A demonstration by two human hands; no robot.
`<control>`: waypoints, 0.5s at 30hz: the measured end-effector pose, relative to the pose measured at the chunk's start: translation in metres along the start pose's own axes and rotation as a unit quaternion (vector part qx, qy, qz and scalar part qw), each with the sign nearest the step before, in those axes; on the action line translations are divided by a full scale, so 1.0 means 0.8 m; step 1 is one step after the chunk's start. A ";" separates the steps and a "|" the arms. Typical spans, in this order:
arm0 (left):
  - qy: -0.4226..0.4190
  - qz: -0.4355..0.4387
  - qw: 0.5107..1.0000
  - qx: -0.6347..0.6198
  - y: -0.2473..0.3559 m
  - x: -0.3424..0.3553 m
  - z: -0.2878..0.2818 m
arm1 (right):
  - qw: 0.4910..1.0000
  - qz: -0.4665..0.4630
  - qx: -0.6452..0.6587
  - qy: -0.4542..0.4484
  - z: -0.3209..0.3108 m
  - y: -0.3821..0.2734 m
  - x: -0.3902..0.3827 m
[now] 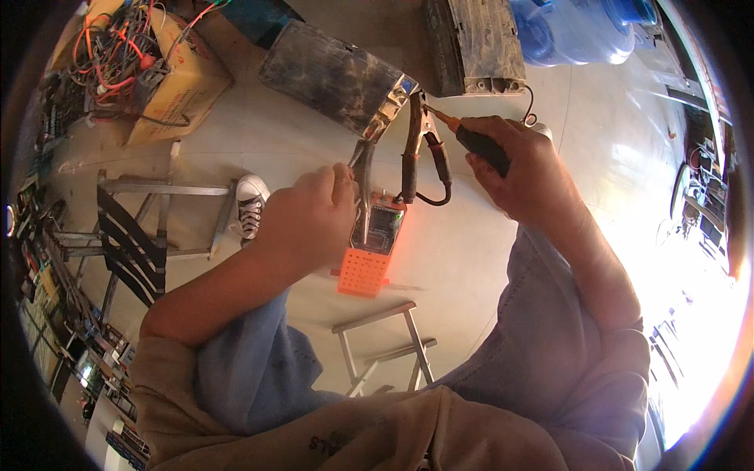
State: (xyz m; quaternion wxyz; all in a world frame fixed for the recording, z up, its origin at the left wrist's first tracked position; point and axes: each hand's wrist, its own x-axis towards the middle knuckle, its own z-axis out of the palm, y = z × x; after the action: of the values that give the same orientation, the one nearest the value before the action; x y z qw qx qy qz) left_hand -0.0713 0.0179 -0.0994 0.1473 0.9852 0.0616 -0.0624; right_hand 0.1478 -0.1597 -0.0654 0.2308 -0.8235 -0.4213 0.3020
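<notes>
A long dark, dusty battery block lies ahead of me, with metal terminals at its near right end. A battery clamp with dark-sleeved handles stands at that end, its jaws by the terminal corner. My right hand is closed round a screwdriver with a dark and orange handle, its tip against or just beside the clamp. My left hand is closed round a second metal clamp, whose top reaches the block's near end. Below the clamps lies an orange handheld tester with a dark screen, partly covered by the second clamp.
Another dusty block stands at the far right, beside blue water jugs. A cardboard box with tangled wires is at the far left. A metal-framed chair stands left; a low metal frame is between my legs.
</notes>
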 end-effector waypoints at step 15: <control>-0.009 -0.022 1.000 -0.011 -0.009 -0.001 -0.004 | 1.000 -0.005 -0.021 0.009 -0.003 -0.005 -0.002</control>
State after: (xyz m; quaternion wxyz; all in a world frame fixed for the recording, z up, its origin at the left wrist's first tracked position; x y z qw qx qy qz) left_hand -0.0730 0.0255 -0.0983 0.1573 0.9813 0.0823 -0.0739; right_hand 0.1467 -0.1591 -0.0606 0.2186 -0.8289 -0.4294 0.2841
